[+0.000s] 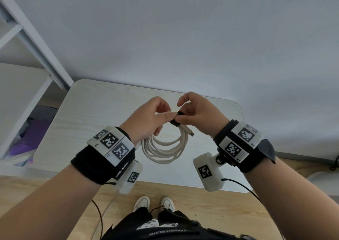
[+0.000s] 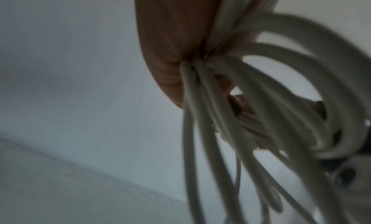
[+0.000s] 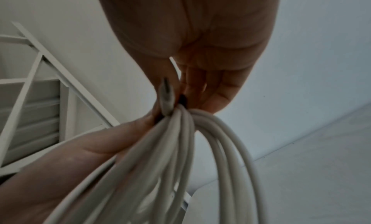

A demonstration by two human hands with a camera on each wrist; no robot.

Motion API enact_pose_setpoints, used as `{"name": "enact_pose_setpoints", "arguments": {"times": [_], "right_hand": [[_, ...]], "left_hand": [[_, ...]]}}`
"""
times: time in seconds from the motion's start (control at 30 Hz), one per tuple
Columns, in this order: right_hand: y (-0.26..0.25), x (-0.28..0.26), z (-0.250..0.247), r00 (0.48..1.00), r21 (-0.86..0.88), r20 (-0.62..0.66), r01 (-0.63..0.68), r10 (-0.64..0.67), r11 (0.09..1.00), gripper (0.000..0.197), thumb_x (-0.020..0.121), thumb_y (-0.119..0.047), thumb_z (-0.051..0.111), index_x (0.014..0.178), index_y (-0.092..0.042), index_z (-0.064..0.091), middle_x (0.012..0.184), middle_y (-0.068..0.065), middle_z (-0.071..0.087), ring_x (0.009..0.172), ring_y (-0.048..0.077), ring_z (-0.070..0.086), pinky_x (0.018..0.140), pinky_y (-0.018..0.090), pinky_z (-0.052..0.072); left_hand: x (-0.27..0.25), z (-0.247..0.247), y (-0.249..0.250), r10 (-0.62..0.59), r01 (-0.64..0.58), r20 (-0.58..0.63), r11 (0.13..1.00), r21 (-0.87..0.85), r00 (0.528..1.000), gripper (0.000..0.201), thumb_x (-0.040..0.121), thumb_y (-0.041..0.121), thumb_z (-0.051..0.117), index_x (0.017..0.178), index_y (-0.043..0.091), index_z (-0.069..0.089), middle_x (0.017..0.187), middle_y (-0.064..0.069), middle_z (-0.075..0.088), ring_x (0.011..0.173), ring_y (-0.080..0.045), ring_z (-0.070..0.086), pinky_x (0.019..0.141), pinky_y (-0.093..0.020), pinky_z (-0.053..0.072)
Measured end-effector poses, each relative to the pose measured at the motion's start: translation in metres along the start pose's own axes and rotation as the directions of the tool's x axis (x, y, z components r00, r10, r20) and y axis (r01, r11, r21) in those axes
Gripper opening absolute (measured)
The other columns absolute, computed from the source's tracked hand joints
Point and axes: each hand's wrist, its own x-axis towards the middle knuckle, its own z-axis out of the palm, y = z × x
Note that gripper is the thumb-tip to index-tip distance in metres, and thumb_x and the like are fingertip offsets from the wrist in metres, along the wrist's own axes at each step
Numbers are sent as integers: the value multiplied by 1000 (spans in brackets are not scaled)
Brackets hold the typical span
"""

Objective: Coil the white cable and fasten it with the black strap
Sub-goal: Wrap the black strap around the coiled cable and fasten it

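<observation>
The white cable [image 1: 165, 148] hangs in several loops above the pale table [image 1: 88, 111], held up by both hands. My left hand [image 1: 154, 115] grips the gathered top of the coil, thumb lying along it. My right hand [image 1: 190, 111] pinches the black strap [image 1: 178, 118], which wraps the bundle at its top. A metal-tipped plug [image 1: 190, 133] sticks out beside the strap. In the left wrist view the loops of the cable [image 2: 261, 100] fan out from my palm. In the right wrist view the plug [image 3: 166, 94] and a sliver of the strap [image 3: 183, 100] show above the cable [image 3: 180, 148].
A white shelf frame [image 1: 31, 43] stands at the left of the table, with purple items [image 1: 33, 139] on the floor beneath it. A plain wall rises behind the table. My shoes [image 1: 154, 204] stand on the wooden floor by the table's near edge.
</observation>
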Motion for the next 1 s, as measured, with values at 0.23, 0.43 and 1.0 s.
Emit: {"name": "enact_pose_setpoints", "arguments": {"times": [0.23,0.43,1.0], "right_hand": [[29,28,-6,997,-92,-24,-81,79,992,13,78,-9,68,85,-18,61,83,7,73,80,22,70,81,38,54],[64,66,14,985,-177,16,-166,171,970,7,80,-7,63,85,-11,65,86,8,74,73,11,68,70,17,51],[147,141,43,958,-324,-59,-285,281,902,13,76,-13,66,88,-14,72,91,4,73,86,16,66,84,28,51]], "left_hand": [[9,0,-30,59,-73,58,958,279,997,38,90,24,59,127,28,52,109,13,60,95,-7,59,74,-15,41],[42,19,-71,-89,92,-26,933,347,996,46,89,16,60,134,20,49,125,-5,62,111,-21,57,92,-26,40],[124,29,-145,-280,292,-91,857,425,956,28,78,18,73,105,14,71,102,-9,72,97,-25,63,84,-29,46]]}}
